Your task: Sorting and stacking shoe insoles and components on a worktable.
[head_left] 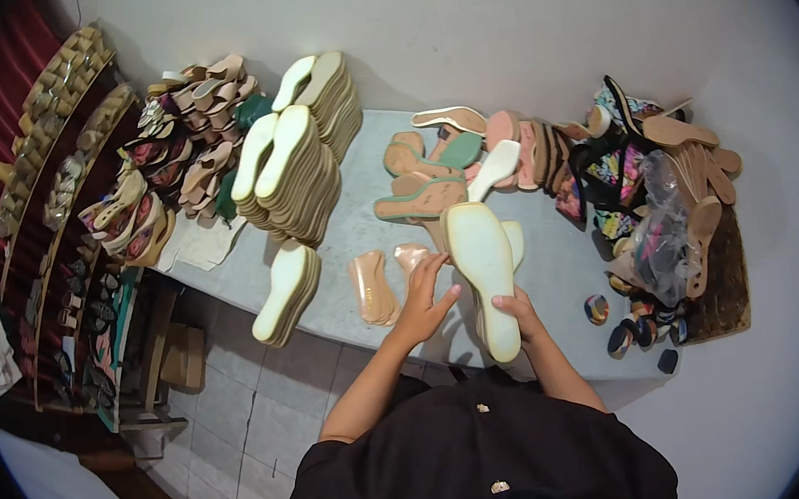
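Note:
A cream shoe sole (pixel 481 260) is held up in front of my body. It has a wide rounded far end and a narrower near end, with more layers showing beneath its left edge. My right hand (pixel 517 315) grips its narrow end, thumb on the pale face and the other fingers hidden underneath. To the left of the sole, my left hand (pixel 426 297) is open, fingers stretched and thumb apart, its fingertips close to the sole's edge. Just beyond that hand lie shiny beige insole pieces (pixel 374 289) on the grey table (pixel 559 281).
Tall stacks of pale soles (pixel 299 172) stand at the table's left, with a shorter stack (pixel 287 290) at its front edge. Tan and green insoles (pixel 423 198) lie behind the held sole. Patterned sandals and plastic bags (pixel 656 232) crowd the right. Shelves (pixel 66 138) stand far left.

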Action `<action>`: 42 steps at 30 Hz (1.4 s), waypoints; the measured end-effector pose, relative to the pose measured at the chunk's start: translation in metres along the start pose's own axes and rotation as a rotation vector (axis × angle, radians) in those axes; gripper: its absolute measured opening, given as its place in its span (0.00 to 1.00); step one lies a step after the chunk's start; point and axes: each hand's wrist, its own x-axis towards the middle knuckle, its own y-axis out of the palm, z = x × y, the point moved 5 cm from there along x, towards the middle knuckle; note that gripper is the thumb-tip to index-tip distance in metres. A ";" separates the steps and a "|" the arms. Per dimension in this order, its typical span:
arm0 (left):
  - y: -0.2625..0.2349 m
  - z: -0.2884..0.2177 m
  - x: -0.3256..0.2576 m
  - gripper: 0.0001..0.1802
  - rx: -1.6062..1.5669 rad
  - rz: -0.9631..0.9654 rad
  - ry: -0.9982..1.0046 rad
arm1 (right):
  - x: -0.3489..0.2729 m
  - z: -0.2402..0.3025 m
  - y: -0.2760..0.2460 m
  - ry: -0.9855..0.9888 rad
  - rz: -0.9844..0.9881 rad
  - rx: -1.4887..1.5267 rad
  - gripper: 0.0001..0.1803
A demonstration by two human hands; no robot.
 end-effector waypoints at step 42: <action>-0.272 0.193 -0.101 0.39 -1.001 0.115 -0.424 | 0.115 -0.202 0.360 0.142 -0.188 0.002 0.53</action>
